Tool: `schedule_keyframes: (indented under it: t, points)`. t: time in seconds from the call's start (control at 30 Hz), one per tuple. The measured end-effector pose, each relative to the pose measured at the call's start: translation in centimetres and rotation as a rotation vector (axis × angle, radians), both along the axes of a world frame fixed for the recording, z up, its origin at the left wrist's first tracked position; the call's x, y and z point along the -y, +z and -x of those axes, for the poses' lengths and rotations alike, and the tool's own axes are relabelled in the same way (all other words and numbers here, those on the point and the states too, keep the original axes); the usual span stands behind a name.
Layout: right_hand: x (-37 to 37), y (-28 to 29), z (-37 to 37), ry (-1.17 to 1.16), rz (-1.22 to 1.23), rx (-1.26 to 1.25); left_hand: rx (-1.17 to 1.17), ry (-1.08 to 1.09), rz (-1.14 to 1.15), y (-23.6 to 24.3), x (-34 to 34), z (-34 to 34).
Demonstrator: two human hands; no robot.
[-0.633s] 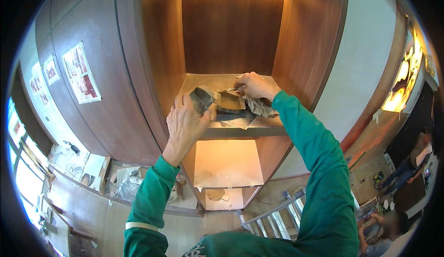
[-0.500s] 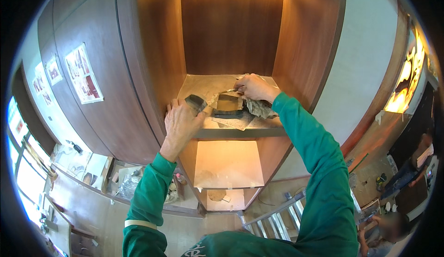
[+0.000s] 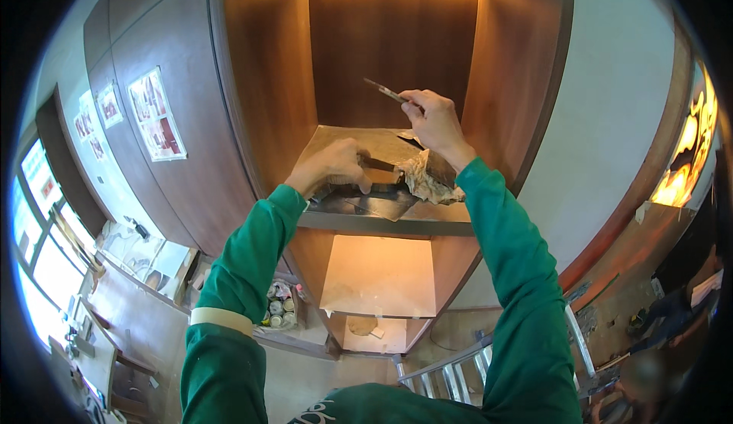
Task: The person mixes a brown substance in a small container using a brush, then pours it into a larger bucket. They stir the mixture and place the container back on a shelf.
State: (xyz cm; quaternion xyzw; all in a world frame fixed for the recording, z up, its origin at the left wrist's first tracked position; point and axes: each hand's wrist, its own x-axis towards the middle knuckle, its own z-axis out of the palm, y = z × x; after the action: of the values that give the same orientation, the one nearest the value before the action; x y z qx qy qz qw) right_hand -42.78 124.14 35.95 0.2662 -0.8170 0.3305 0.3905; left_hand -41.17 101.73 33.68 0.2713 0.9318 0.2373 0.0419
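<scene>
Between the thumb and fingers of my right hand (image 3: 437,122) is a slim tool (image 3: 389,92) like a fine paintbrush, raised above the cabinet shelf (image 3: 336,135) and pointing up to the left. My left hand (image 3: 334,166) is low over the shelf's left side, fingers curled down round something mostly hidden beneath them. Just right of those fingers is a brown block-like piece (image 3: 379,164). A crumpled, stained rag (image 3: 424,180) lies below my right wrist. Dark, stained sheets (image 3: 385,206) cover part of the shelf's front.
Below is a lit lower compartment with a pale panel (image 3: 378,275). A metal ladder (image 3: 450,374) stands close in front on the right. A box of several cans (image 3: 281,307) is at lower left. Another person (image 3: 645,386) is at the lower right.
My right hand has lifted off the shelf with the slim tool. My left hand has moved right and turned over the shelf; the dark square piece it held is no longer plainly visible.
</scene>
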Motion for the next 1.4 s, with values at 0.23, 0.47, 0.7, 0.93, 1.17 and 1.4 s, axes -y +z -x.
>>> schedule_keyframes:
  t: [0.23,0.47,0.7,0.93,1.17,1.4]
  points:
    - [-2.0,0.4,-2.6,-0.147,0.161,0.236,-0.317,0.203,-0.165,1.7,1.8,-0.4]
    - [-1.0,0.7,-5.4,0.310,0.436,1.080,-0.430,0.245,-0.382,1.4,2.0,-4.5]
    - [1.4,-1.2,-7.0,0.572,0.723,1.149,-0.569,0.093,-0.465,0.8,1.9,-7.3]
    - [-1.2,-0.3,-10.0,0.709,0.689,1.095,-0.354,0.128,-0.117,-2.3,5.8,-5.0]
    - [1.5,-2.3,-14.9,0.678,0.618,1.126,-0.516,0.317,-0.220,-0.3,7.6,-6.4]
    - [5.8,-8.2,-20.7,0.738,0.199,1.540,-0.604,0.567,-0.251,-4.6,16.0,-22.8]
